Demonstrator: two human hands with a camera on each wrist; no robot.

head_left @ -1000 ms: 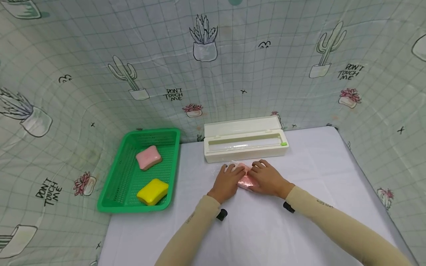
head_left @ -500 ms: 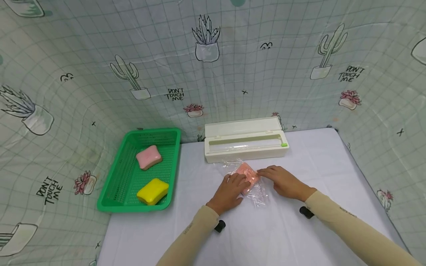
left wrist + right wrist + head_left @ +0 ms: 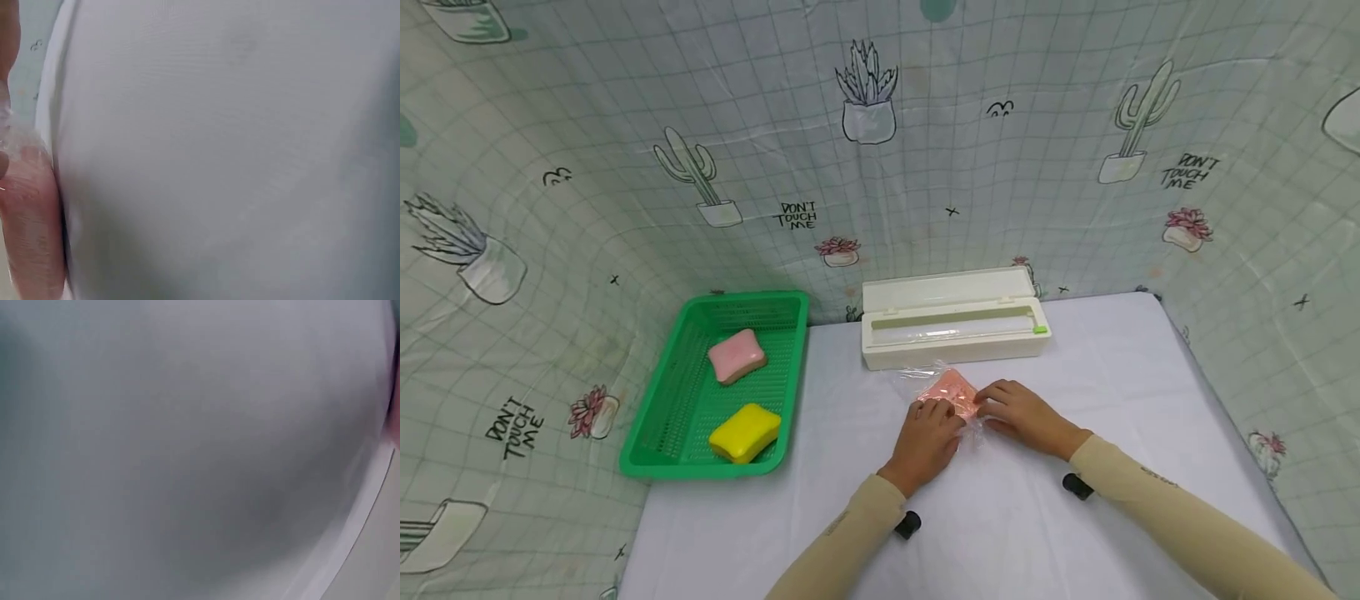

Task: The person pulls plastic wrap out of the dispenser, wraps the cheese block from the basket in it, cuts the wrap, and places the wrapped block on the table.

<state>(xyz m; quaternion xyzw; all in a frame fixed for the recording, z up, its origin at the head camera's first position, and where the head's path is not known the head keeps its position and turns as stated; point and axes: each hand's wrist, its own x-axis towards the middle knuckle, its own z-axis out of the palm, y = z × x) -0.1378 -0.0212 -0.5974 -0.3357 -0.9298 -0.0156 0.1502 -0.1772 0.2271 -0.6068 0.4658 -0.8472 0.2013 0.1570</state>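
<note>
A salmon-pink block (image 3: 952,385), shaped like a bar of soap or a sponge, lies on the white table under crinkled clear plastic wrap (image 3: 925,370). Curled fingers of my left hand (image 3: 925,437) grip its near edge. At its right corner my right hand (image 3: 1026,417) has bent fingers and the thumb on the wrap. Loose film bunches between both hands. In the left wrist view the wrapped block (image 3: 34,237) shows side-on at the left edge. Only a pink sliver (image 3: 395,419) enters the right wrist view.
Behind the hands stands a white cling film dispenser (image 3: 955,350), lid raised, roll (image 3: 955,328) inside, green slider (image 3: 1040,329) at right. At left, a green basket (image 3: 700,469) holds a pink block (image 3: 737,354) and a yellow block (image 3: 743,432). A cactus-print cloth hangs behind.
Both hands first drew apart, uncovering the block and spread film. Since then the right hand has moved slightly left to the block's corner, and the left fingers have curled onto its near edge.
</note>
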